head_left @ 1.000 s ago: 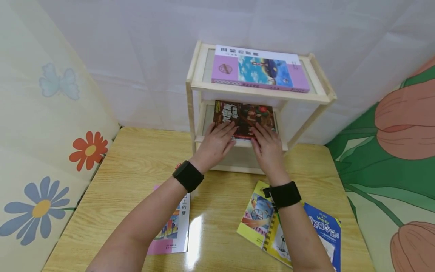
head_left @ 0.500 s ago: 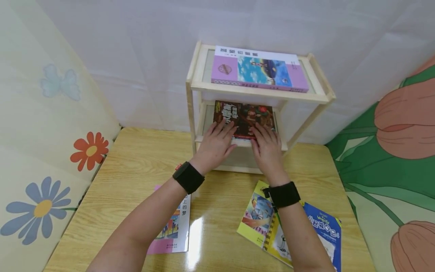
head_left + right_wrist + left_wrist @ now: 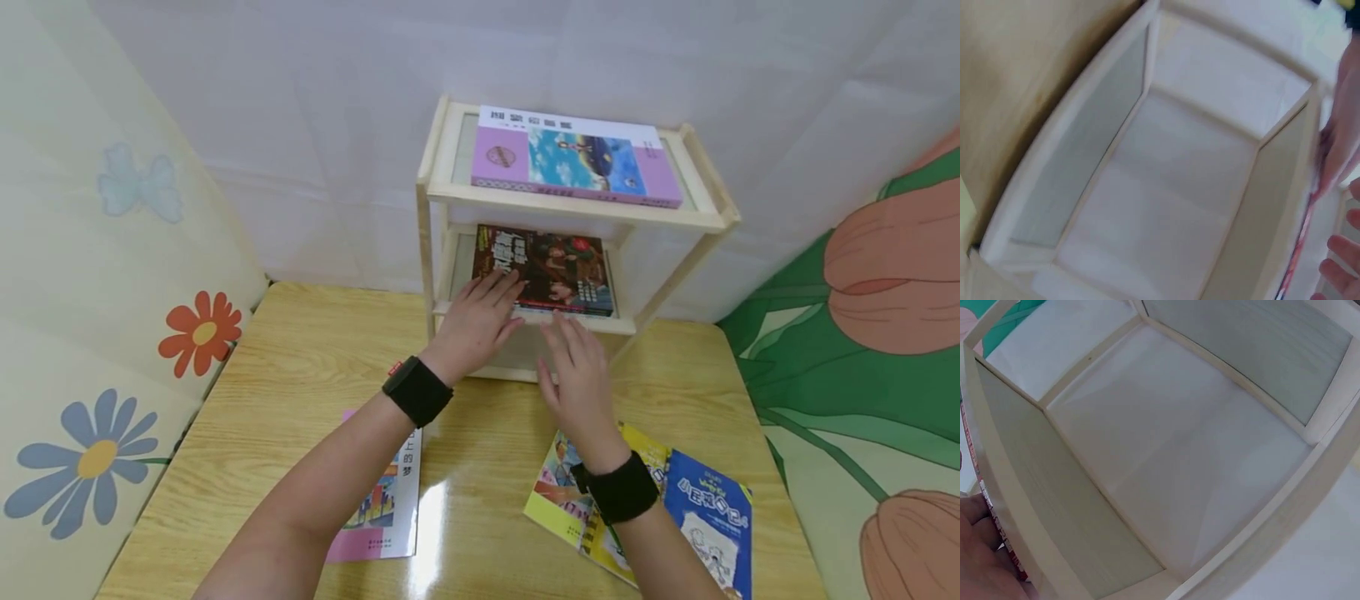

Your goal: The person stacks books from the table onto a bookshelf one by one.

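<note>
In the head view a dark brown-and-red comic-style book lies flat on the middle shelf of a small pale wooden rack. My left hand rests its straight fingers on the left part of that book's cover and front edge. My right hand is off the book, in front of the shelf edge, its fingers extended and holding nothing. A pink-and-white book with a blue picture lies on the top shelf. The left wrist view shows the left hand's fingers at the red book edge beside the shelf board.
On the table, a pink-and-white book lies partly under the left forearm. By the right forearm lie a yellow book and a blue book. White cloth hangs behind the rack; flower-painted panels flank both sides.
My right hand has lifted off the dark book and drawn back toward me, uncovering the right part of its cover. My left hand stays on the book.
</note>
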{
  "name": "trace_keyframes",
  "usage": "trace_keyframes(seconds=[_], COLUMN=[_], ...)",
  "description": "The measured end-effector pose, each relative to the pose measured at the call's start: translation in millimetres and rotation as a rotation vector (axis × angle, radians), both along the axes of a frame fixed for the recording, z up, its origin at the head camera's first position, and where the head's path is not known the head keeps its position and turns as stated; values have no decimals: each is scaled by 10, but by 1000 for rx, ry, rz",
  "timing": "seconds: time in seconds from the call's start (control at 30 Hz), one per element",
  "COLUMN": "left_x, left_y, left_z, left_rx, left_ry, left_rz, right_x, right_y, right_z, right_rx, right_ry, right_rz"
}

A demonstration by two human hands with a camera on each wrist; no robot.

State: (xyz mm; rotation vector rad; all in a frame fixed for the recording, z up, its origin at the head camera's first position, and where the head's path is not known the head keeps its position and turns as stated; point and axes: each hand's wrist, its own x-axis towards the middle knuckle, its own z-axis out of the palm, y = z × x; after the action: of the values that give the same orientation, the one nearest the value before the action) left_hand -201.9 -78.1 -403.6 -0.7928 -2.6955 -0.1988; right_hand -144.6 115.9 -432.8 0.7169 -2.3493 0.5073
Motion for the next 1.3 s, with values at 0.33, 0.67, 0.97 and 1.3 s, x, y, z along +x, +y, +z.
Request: trace_keyframes(seconds=[0.33,0.67,0.97,1.3], left_x=[-61,414,1045,1422], left_y=[-20,-61,-503,-1329], left_z=[-32,-62,-579,-1254], left_rx=[131,332,326,202], left_ry=[111,266,-38,-452], left_rz=[-38,-193,-110,230], right_x=[445,635,818,959], right_y=[-72,-168,-279,-265], right_z=[-117,-370,-654,-809], right_rx=[-41,9,97,175], right_ry=[-89,-129,-211,-355], right_rz=[139,224,266,295])
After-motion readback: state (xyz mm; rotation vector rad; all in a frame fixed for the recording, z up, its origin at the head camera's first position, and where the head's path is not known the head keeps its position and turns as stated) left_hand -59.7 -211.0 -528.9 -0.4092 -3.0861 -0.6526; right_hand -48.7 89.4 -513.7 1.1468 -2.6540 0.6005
